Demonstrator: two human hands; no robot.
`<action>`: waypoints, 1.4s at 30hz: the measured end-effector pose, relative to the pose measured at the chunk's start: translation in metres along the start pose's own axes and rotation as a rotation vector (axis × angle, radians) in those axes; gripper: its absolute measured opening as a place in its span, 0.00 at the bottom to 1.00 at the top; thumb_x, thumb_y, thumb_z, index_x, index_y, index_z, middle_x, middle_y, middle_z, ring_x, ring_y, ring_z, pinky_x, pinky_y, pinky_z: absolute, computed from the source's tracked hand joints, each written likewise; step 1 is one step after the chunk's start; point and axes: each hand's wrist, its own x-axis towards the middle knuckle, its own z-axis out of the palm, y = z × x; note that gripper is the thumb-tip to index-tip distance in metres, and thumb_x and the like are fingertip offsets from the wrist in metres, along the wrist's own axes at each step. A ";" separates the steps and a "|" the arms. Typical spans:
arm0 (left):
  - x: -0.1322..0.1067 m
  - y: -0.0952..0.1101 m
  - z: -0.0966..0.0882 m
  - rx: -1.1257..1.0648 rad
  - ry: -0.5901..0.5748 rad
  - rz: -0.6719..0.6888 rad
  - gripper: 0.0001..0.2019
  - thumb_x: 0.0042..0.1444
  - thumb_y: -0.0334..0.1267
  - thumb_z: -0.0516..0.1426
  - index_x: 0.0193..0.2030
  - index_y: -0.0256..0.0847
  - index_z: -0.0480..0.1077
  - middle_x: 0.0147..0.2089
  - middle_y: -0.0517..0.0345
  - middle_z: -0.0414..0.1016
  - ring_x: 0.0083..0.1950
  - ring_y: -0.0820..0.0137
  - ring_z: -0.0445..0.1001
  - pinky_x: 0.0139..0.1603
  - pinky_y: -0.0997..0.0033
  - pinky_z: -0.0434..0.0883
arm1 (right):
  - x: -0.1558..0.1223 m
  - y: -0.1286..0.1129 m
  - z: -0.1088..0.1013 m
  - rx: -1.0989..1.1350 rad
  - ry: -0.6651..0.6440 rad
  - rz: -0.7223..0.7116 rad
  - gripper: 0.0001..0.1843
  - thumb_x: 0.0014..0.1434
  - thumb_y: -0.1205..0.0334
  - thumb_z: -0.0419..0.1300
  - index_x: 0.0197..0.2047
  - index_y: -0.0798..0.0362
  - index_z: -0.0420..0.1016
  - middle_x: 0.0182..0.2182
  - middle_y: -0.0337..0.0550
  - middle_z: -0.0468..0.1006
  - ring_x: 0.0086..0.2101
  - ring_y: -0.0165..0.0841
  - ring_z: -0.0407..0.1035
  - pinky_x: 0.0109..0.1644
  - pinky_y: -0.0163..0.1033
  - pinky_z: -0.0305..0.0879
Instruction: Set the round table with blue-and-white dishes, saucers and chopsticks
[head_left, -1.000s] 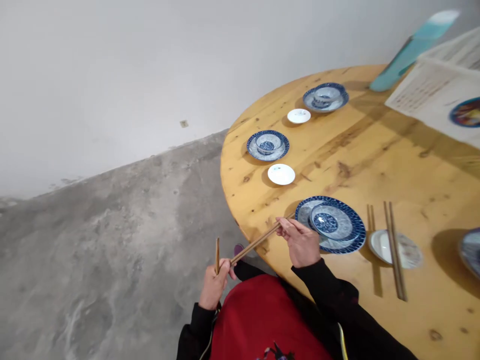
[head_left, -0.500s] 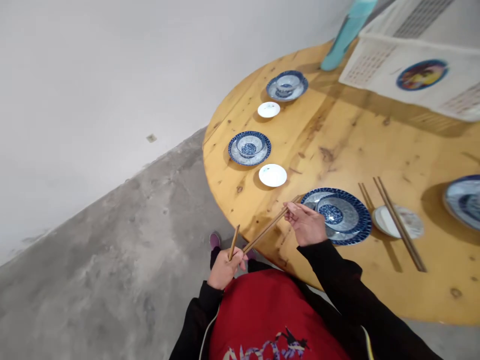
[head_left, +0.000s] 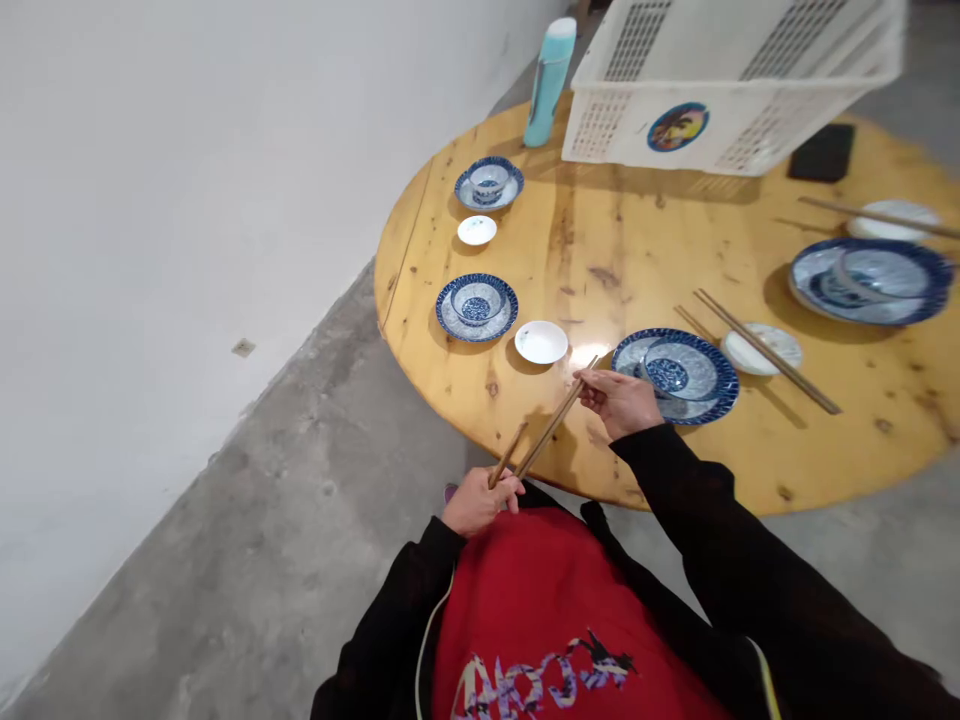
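My left hand (head_left: 481,502) is closed around wooden chopsticks near the table's front edge. Its bunch includes a shorter-looking end (head_left: 510,453) sticking up on its own. A longer pair of chopsticks (head_left: 551,427) slants from that hand up to my right hand (head_left: 624,402), whose fingertips pinch the far end. Just beyond my right hand, a patterned bowl (head_left: 666,374) rests on a blue-rimmed plate (head_left: 716,405). A small white dish (head_left: 541,342) lies to the left of the right fingertips. Chopsticks (head_left: 772,355) lie across another small white dish (head_left: 759,340) right of the plate.
The round wooden table (head_left: 600,230) carries more settings: a left plate (head_left: 442,312), a back plate (head_left: 460,188) with a small dish (head_left: 477,230), and a right plate (head_left: 930,300). At the back stand a turquoise bottle (head_left: 551,85) and a white crate (head_left: 735,125). A wall (head_left: 225,150) is leftward.
The view has swung right, showing more of the table and crate. Both hands keep hold of the chopsticks and have come slightly closer together.
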 end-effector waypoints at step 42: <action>0.180 0.031 -0.014 -0.035 0.275 -0.031 0.09 0.56 0.39 0.55 0.30 0.38 0.73 0.27 0.58 0.74 0.27 0.74 0.64 0.31 0.74 0.61 | 0.189 -0.038 0.051 -0.121 0.093 0.026 0.14 0.56 0.78 0.66 0.22 0.56 0.76 0.17 0.37 0.73 0.17 0.22 0.64 0.18 0.25 0.62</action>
